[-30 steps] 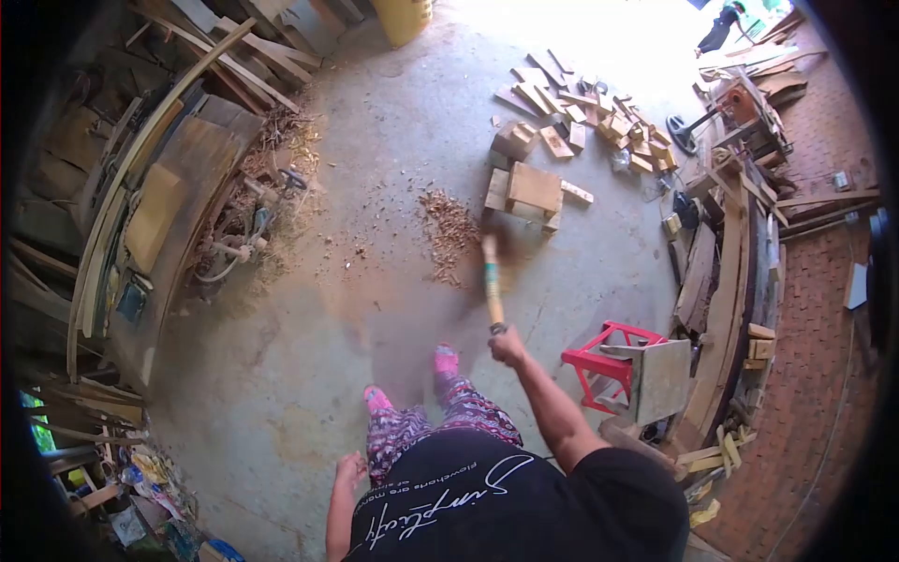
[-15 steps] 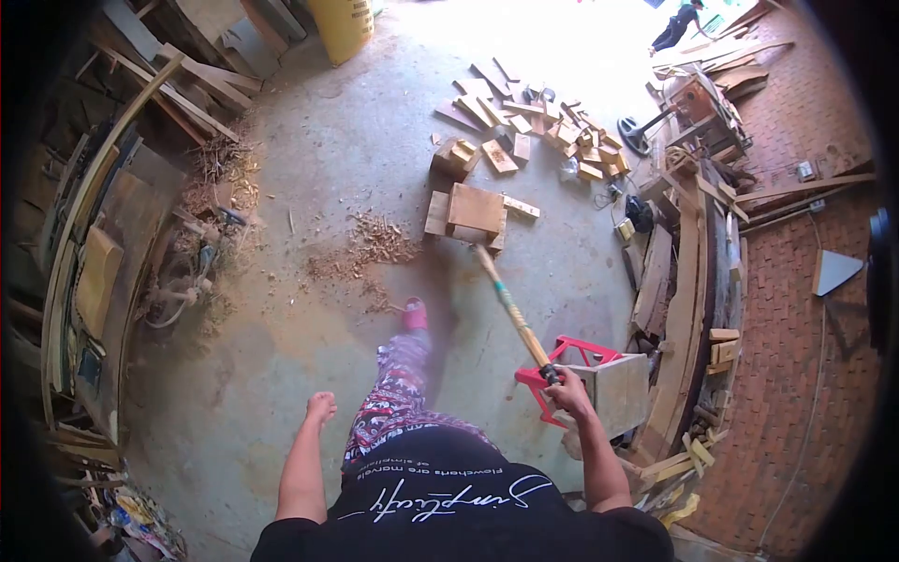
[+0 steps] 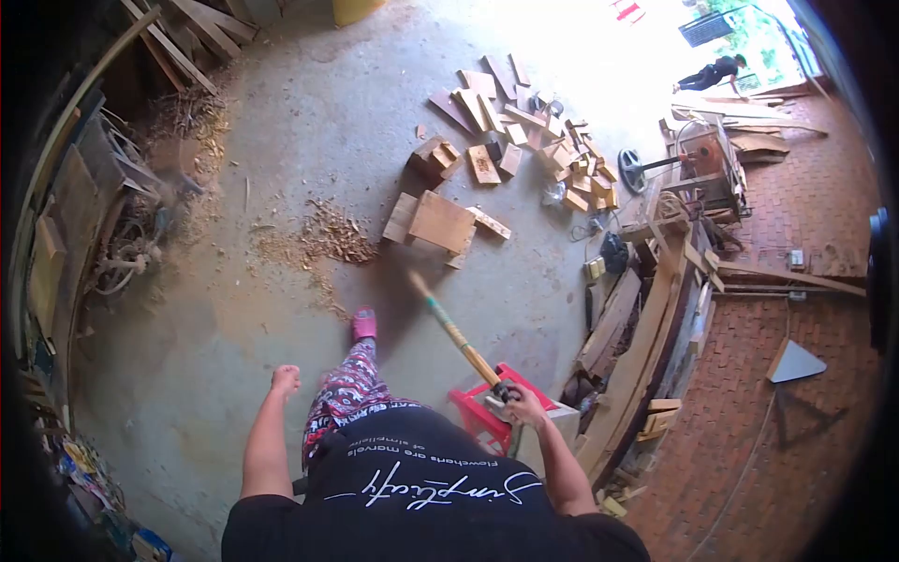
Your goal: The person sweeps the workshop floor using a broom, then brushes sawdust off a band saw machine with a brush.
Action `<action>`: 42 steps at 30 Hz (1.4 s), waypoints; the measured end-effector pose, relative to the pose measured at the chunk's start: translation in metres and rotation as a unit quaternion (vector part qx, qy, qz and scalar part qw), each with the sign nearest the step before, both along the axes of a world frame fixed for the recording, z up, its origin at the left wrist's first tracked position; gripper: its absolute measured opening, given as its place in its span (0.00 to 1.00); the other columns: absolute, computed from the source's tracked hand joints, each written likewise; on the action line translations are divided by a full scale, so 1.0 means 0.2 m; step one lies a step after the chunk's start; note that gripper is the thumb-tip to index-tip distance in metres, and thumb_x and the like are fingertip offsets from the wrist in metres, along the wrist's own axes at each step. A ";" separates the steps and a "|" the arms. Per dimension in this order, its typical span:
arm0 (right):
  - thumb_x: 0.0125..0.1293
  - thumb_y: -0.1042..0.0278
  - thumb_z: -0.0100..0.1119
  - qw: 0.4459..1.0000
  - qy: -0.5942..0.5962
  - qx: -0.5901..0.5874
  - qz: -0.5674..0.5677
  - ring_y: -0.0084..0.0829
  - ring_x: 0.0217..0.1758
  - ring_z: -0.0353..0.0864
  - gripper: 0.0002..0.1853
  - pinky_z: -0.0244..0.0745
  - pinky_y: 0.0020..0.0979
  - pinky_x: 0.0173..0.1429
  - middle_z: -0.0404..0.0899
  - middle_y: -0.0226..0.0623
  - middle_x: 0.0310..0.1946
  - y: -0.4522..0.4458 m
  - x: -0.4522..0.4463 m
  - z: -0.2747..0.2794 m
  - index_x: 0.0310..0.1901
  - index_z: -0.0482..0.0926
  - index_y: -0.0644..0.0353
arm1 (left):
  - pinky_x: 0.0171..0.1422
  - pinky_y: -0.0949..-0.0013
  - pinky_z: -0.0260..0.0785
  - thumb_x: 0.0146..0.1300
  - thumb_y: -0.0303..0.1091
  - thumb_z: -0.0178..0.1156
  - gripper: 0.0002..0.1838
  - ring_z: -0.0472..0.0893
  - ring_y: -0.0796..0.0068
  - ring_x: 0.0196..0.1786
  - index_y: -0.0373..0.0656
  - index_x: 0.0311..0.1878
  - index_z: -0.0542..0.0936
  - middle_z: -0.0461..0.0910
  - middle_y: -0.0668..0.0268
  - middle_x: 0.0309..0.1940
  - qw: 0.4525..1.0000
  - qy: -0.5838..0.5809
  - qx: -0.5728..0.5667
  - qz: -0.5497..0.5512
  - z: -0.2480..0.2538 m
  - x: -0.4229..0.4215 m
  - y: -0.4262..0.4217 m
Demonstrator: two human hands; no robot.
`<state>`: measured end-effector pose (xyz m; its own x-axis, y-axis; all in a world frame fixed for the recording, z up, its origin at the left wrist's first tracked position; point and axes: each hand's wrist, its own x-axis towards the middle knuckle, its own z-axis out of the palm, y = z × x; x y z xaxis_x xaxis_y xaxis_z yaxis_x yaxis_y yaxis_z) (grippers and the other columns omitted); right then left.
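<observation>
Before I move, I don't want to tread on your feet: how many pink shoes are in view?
1. The pink shoe is on the grey concrete floor, near the brown wood shavings. A second may be hidden beneath the black shirt.

The black shirt (image 3: 426, 482) bears small print, "Flowcharts are marvels", and large script beginning "Simpl".

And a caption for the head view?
Right hand holding a long-handled tool near scattered wood shavings, left hand curled.
</observation>
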<state>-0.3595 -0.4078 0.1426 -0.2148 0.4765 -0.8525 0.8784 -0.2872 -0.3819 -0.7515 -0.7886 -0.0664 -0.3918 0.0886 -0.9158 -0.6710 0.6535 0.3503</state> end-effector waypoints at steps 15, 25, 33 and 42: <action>0.46 0.80 0.54 0.995 -0.091 0.012 -0.042 0.24 0.15 0.69 0.16 0.63 0.26 0.15 0.70 0.35 0.17 1.09 0.15 -0.07 0.40 0.69 0.68 | 0.19 0.77 0.63 0.54 0.35 0.55 0.08 0.72 0.81 0.20 0.44 0.36 0.73 0.73 0.71 0.24 0.995 0.054 0.082 0.029 0.00 0.02 1.11; 0.46 0.73 0.56 0.979 0.013 0.061 0.195 0.20 0.16 0.67 0.25 0.63 0.22 0.17 0.71 0.31 0.20 1.91 -0.05 0.07 0.50 0.68 0.61 | 0.15 0.75 0.56 0.53 0.32 0.50 0.04 0.66 0.80 0.15 0.45 0.25 0.72 0.65 0.72 0.17 0.982 0.075 -0.050 0.167 0.02 0.92 1.34; 0.47 0.74 0.59 0.995 0.010 0.005 0.099 0.18 0.14 0.66 0.25 0.61 0.20 0.17 0.72 0.31 0.21 2.53 0.38 0.41 0.51 0.68 0.62 | 0.21 0.71 0.62 0.54 0.33 0.53 0.07 0.71 0.76 0.20 0.40 0.27 0.75 0.73 0.67 0.20 0.994 -0.015 0.023 0.104 0.10 1.34 1.71; 0.48 0.72 0.57 0.985 -0.036 -0.036 0.162 0.20 0.14 0.68 0.09 0.59 0.22 0.15 0.68 0.29 0.15 2.63 -0.29 -0.24 0.32 0.72 0.64 | 0.18 0.77 0.61 0.55 0.35 0.54 0.07 0.71 0.81 0.20 0.45 0.35 0.74 0.73 0.71 0.24 0.973 0.050 0.036 0.223 -0.01 0.83 1.91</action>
<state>-0.4165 0.1175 0.0955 -0.2829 0.3305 -0.9004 0.9528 -0.0115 -0.3035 -0.5851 -0.4075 -0.0680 -0.4924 -0.0483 -0.8691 -0.8425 0.2770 0.4619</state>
